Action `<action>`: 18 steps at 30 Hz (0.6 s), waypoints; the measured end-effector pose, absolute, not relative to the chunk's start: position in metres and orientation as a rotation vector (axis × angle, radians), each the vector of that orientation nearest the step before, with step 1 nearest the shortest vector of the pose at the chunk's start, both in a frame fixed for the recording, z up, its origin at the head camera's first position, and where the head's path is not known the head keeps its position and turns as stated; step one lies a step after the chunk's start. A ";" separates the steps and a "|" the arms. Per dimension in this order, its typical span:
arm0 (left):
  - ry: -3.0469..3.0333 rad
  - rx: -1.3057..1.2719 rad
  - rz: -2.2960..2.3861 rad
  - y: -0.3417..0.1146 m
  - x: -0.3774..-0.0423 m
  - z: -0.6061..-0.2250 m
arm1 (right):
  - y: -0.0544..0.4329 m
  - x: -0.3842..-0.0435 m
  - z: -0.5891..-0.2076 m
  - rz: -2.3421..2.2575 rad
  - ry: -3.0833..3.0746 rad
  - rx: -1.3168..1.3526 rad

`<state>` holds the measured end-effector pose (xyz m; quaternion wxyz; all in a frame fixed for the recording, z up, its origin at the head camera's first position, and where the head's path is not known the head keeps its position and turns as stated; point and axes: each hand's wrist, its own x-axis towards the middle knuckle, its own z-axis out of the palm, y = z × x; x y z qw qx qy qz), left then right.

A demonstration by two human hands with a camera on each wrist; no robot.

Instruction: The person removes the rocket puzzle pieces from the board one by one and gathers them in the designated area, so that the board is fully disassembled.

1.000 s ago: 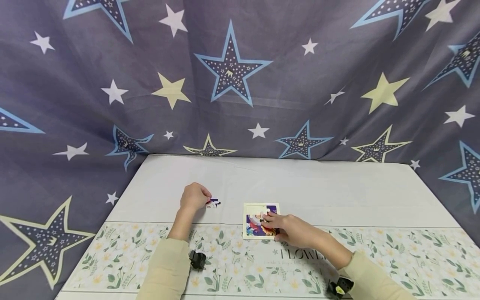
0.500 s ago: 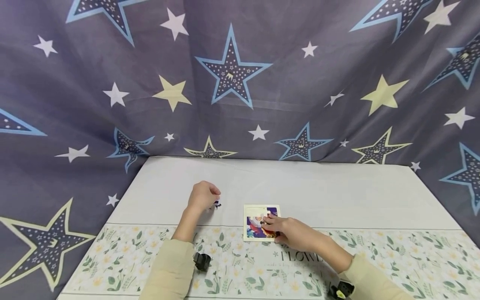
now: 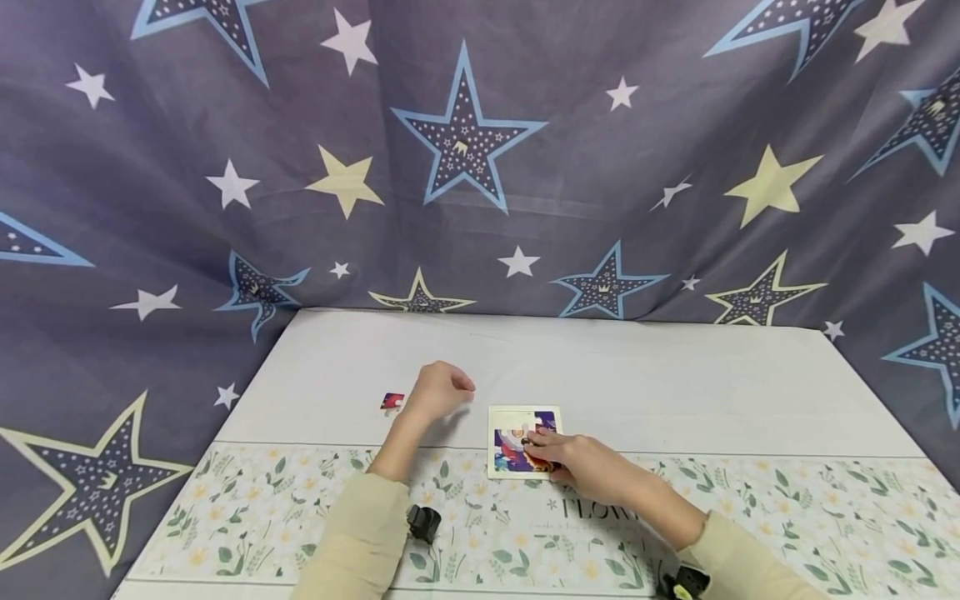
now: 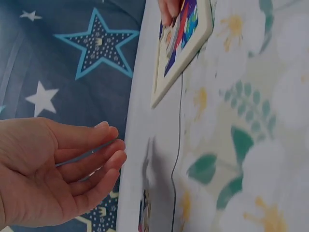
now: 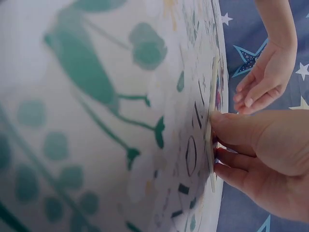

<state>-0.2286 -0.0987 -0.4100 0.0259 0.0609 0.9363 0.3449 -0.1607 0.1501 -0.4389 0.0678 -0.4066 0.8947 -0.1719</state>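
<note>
Seemingly mid-assembly, the loosely curled, empty left hand (image 3: 441,390) hovers right of a loose piece (image 3: 392,401) while the right hand (image 3: 576,457) rests extended fingers on the puzzle board (image 3: 491,450), whose far-left gap (image 3: 510,419) likely calls for gripping one.

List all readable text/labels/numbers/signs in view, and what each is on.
"FLOW": dark print on the cloth; the end of the word runs behind the right arm.
Small line under "FLOW", same cloth: too faint to read.
Puzzle and loose piece: no readable text.
Curtain: star and crown prints, no readable text.
No numbers readable.
</note>
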 end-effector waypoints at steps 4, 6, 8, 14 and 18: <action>2.862 0.199 1.055 -0.088 -0.228 -0.412 | 0.149 -0.159 -0.440 -0.521 2.719 -1.218; 2.836 0.200 1.053 -0.083 -0.228 -0.413 | 0.148 -0.159 -0.440 -0.520 2.729 -1.215; 2.806 0.223 1.055 -0.077 -0.226 -0.414 | 0.147 -0.159 -0.440 -0.513 2.740 -1.216; 2.723 0.329 1.047 -0.060 -0.221 -0.420 | 0.147 -0.161 -0.439 -0.503 2.746 -1.235; 2.686 0.404 1.038 -0.049 -0.218 -0.424 | 0.148 -0.160 -0.439 -0.520 2.724 -1.230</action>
